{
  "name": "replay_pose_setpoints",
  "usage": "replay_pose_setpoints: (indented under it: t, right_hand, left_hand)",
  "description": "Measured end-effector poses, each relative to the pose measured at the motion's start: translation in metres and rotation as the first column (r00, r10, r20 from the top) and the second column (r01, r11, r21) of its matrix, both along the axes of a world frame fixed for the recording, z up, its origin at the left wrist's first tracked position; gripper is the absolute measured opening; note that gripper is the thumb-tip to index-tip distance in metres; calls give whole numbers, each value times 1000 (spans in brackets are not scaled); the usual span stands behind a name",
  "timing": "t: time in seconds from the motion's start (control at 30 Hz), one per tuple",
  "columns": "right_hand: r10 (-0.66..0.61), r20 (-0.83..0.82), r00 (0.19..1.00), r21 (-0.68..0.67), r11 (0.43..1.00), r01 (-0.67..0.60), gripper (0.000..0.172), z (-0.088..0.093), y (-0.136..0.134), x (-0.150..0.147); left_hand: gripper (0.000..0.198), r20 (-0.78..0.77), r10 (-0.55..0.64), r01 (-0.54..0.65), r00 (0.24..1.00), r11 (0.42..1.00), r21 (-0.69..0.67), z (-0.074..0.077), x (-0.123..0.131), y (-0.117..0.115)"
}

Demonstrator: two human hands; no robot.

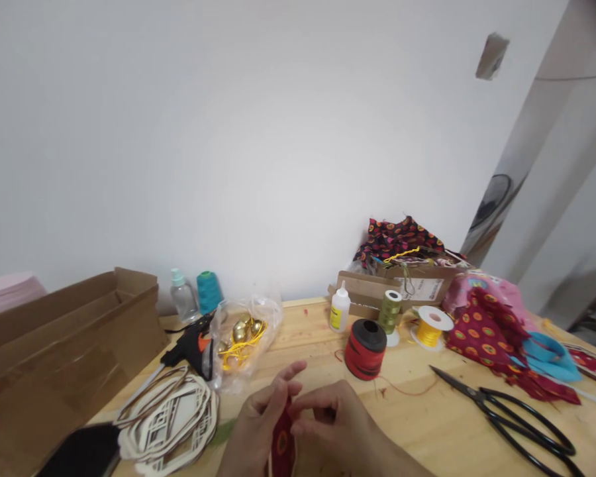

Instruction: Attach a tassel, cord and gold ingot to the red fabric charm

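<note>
Low in the centre of the head view, my left hand [261,424] grips a narrow dark red patterned cloth piece [283,442] between thumb and fingers. Opposite it, my right hand [330,424] pinches at the upper right edge of the same cloth, thumb and forefinger close together. Past my right hand stands a spool of red thread [365,350], with a loose red strand trailing over the wood. Black-handled scissors [496,414] lie at the right, blades slightly apart.
On the wooden table [298,338] at left are a cardboard box [69,351], wooden cutouts [171,421], a glue gun [191,351] and a bag of gold bells [243,338]. Right of centre stand a glue bottle [340,310], yellow cord [430,331] and red fabric [491,331].
</note>
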State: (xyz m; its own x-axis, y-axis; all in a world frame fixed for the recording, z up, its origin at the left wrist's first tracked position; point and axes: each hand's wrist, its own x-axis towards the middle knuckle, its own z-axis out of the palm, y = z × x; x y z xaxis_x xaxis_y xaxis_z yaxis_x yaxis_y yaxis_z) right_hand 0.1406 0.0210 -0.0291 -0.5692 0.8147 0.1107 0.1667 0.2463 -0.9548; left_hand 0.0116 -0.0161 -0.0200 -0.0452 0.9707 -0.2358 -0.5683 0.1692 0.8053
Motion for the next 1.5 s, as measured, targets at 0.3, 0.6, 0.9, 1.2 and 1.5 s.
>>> replay_pose_setpoints:
  t: [0.3,0.6,0.9,1.2,1.5]
  right_hand:
    - [51,-210,976,13,999,-50,27,-1,-1,-2]
    - [-43,-154,987,407,907,104,25,7,1,5]
    - [-127,-265,956,291,934,205,8,1,-1,-4]
    - [-113,-347,931,126,978,166,6,8,1,-1]
    - [-57,-424,904,-69,997,31,9,3,4,2]
  left_hand:
    - [22,51,-38,38,998,999,3,0,0,-2]
    - [22,-140,7,12,990,990,138,0,1,0]
    - [20,-43,-39,43,998,994,101,-4,1,1]
    - [41,-23,-4,4,1000,1000,10,3,-1,1]
    - [21,-146,100,-95,984,995,37,11,4,-1]
